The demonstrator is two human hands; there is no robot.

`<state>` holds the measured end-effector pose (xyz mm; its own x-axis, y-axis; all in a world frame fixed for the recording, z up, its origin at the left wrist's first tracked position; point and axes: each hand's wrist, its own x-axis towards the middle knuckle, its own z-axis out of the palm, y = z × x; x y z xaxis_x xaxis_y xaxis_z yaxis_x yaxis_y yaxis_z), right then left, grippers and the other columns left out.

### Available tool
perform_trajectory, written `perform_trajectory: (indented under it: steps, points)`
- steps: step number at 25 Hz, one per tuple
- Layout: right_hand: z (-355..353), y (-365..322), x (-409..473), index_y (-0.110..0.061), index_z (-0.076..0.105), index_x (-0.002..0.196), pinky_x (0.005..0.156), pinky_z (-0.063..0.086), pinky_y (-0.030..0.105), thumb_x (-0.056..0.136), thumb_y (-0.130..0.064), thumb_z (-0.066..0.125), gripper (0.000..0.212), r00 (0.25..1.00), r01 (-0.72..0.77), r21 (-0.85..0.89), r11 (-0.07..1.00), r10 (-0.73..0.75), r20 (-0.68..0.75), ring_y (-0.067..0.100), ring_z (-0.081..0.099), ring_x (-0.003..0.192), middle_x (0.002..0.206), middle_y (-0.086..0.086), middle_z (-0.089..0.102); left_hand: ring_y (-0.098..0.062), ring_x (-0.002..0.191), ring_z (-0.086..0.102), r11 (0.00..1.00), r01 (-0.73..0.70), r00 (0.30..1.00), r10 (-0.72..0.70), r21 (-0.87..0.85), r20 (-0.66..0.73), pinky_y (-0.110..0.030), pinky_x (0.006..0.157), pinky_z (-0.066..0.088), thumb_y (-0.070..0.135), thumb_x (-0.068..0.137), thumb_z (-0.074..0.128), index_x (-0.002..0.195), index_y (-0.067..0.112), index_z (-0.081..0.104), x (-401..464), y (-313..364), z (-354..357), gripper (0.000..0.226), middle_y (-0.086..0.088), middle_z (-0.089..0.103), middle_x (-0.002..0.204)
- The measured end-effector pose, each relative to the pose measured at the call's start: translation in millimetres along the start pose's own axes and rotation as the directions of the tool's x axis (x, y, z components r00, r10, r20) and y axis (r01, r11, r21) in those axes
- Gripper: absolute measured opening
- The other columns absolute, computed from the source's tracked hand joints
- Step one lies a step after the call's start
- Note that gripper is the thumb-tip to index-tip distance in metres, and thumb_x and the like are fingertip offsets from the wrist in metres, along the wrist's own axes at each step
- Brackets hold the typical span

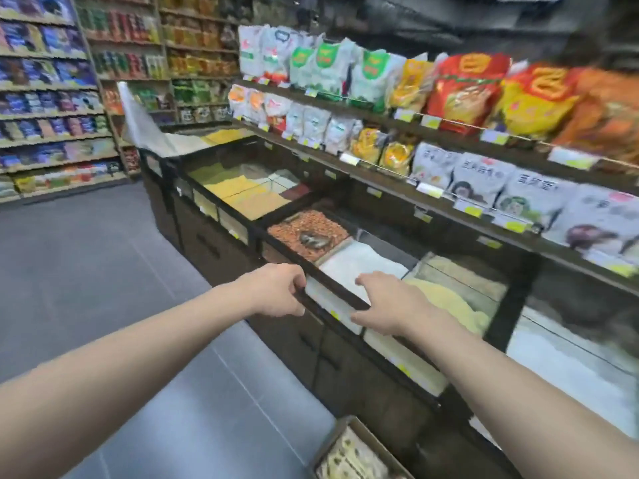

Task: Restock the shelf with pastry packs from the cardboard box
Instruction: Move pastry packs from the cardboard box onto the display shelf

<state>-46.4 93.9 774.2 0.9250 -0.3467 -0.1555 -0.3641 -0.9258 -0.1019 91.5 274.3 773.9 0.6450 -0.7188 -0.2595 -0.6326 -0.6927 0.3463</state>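
An open cardboard box (332,440) stands on the floor at the bottom edge of the view, with pale pastry packs (352,459) lying inside. Both my arms reach forward over the dark bulk-food counter (290,344). My left hand (273,292) hovers at the counter's front edge, fingers curled, with nothing in it. My right hand (383,302) is spread above a bin of white grain (359,264), also holding nothing. The slanted shelves (449,205) above the counter are stacked with bagged goods. The image is blurred by motion.
The counter holds several bins of grains and beans, one with a metal scoop (313,239) in brown beans. A grey tiled floor (103,271) lies to the left. Packed shelves (52,98) line the far wall. A white sheet (141,122) lies at the counter's far end.
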Motion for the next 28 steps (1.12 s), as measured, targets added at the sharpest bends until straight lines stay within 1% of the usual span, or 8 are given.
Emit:
perform_trajectory:
  steps: [6,9,13,18,21,23,26,28]
  points:
    - [43.4,141.9,-93.6,-0.020,0.048,0.146,0.097,0.052,0.044,0.090,-0.048,0.064,0.065,0.929,-0.371,0.121,0.921,0.366,0.065,0.029,0.055,0.129,0.144,0.004,0.055,-0.019,0.104,0.064,0.962,-0.274,0.942,0.270,-0.007,0.202,-0.033,0.093,0.054,0.034,0.080,0.077,0.129,0.025,0.058,73.2,149.0,83.0,0.054,0.004,0.066,0.119]
    - [79.9,173.9,-119.2,-0.020,0.051,0.142,0.094,0.054,0.043,0.089,-0.048,0.064,0.062,0.879,-0.476,0.197,0.857,0.458,0.130,0.028,0.058,0.124,0.139,0.005,0.059,-0.020,0.107,0.062,0.942,-0.335,0.904,0.324,-0.007,0.280,-0.032,0.096,0.052,0.035,0.079,0.077,0.134,0.027,0.054,98.9,181.7,135.6,0.060,0.004,0.061,0.120]
    - [161.4,215.6,-126.2,-0.019,0.049,0.147,0.100,0.051,0.042,0.090,-0.048,0.066,0.066,0.770,-0.637,0.275,0.720,0.574,0.278,0.029,0.055,0.131,0.145,0.006,0.057,-0.023,0.110,0.064,0.922,-0.388,0.829,0.343,0.011,0.441,-0.036,0.095,0.054,0.034,0.078,0.078,0.140,0.025,0.049,141.4,200.9,238.9,0.069,-0.002,0.064,0.128]
    - [314.6,248.5,-110.8,-0.019,0.056,0.134,0.100,0.052,0.043,0.087,-0.054,0.067,0.060,0.631,-0.775,0.391,0.497,0.648,0.427,0.028,0.060,0.123,0.133,0.006,0.064,-0.024,0.117,0.062,0.942,-0.335,0.799,0.273,0.019,0.535,-0.036,0.099,0.053,0.039,0.075,0.077,0.135,0.030,0.052,197.3,165.7,388.1,0.065,-0.004,0.062,0.131]
    - [437.4,263.5,-97.4,-0.022,0.062,0.119,0.085,0.051,0.034,0.084,-0.059,0.066,0.052,0.516,-0.851,0.403,0.336,0.674,0.529,0.031,0.064,0.116,0.120,0.009,0.068,-0.029,0.119,0.060,0.971,-0.228,0.812,0.153,0.066,0.563,-0.036,0.096,0.051,0.045,0.072,0.075,0.131,0.031,0.050,229.1,119.2,497.5,0.066,-0.005,0.057,0.123]
    - [511.9,273.4,-88.4,-0.022,0.065,0.106,0.079,0.048,0.033,0.081,-0.057,0.066,0.043,0.447,-0.889,0.378,0.258,0.667,0.596,0.034,0.066,0.115,0.119,0.011,0.070,-0.032,0.121,0.057,0.986,-0.136,0.828,0.059,0.098,0.557,-0.037,0.093,0.050,0.045,0.074,0.073,0.133,0.029,0.047,251.8,87.7,558.4,0.066,-0.007,0.056,0.127]
    - [611.4,286.6,-71.8,-0.020,0.065,0.126,0.093,0.054,0.039,0.083,-0.055,0.069,0.055,0.367,-0.925,0.337,0.177,0.649,0.666,0.034,0.063,0.121,0.129,0.010,0.068,-0.033,0.126,0.052,0.988,-0.031,0.842,-0.055,0.150,0.536,-0.043,0.099,0.050,0.044,0.070,0.071,0.145,0.025,0.037,284.8,42.2,636.9,0.085,-0.010,0.051,0.135]
    - [679.0,294.0,-61.8,-0.018,0.061,0.131,0.097,0.054,0.043,0.083,-0.056,0.070,0.062,0.315,-0.940,0.320,0.117,0.656,0.686,0.036,0.061,0.122,0.131,0.012,0.067,-0.035,0.126,0.053,0.980,0.013,0.830,-0.120,0.197,0.544,-0.047,0.102,0.049,0.037,0.076,0.076,0.150,0.023,0.029,300.6,12.8,688.8,0.089,-0.012,0.045,0.137]
